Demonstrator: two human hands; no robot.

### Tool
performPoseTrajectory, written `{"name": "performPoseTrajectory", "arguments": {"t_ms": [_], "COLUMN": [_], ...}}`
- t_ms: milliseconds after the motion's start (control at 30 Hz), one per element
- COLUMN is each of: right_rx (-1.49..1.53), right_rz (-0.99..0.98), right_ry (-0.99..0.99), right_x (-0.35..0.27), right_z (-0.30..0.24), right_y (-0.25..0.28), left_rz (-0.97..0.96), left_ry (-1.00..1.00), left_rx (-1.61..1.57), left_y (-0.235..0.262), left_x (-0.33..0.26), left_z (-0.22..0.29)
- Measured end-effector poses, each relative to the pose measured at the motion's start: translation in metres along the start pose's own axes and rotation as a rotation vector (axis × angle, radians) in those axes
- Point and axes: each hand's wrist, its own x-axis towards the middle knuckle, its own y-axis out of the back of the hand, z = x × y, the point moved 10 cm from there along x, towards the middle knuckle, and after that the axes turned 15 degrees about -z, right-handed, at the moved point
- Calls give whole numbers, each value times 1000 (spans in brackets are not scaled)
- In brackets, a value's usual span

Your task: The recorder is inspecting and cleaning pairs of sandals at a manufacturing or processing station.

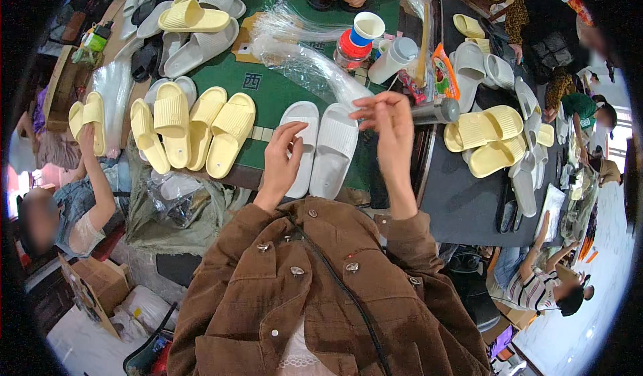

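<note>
Slides (320, 149) could slip off the bench (281, 88) edge if your left hand (281, 158) (open; right hand (388, 124) pinching, contents unclear) nudges them.

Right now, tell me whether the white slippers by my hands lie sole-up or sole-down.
Sole-down: both white slippers lie side by side on the green table, straps facing up.

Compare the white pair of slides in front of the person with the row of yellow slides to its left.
The white slides are a pair of two; the yellow slides make a row of four. The white pair lies under the person's left hand, near the right hand; the yellow row lies apart from both hands. Both are ribbed open-toe slides, soles down on the green table.
</note>
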Motion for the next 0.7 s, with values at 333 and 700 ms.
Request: {"name": "performPoseTrajectory", "arguments": {"t_ms": [333, 700], "right_rx": [334, 287], "right_rz": [-6, 285], "right_ry": [-123, -328], "right_x": [-50, -117], "right_z": [77, 145], "right_y": [-6, 85], "left_rz": [-394, -321], "left_ry": [128, 43], "left_rx": [-312, 307], "left_y": [-69, -30], "left_x": [-13, -58], "left_z": [-11, -64]}}
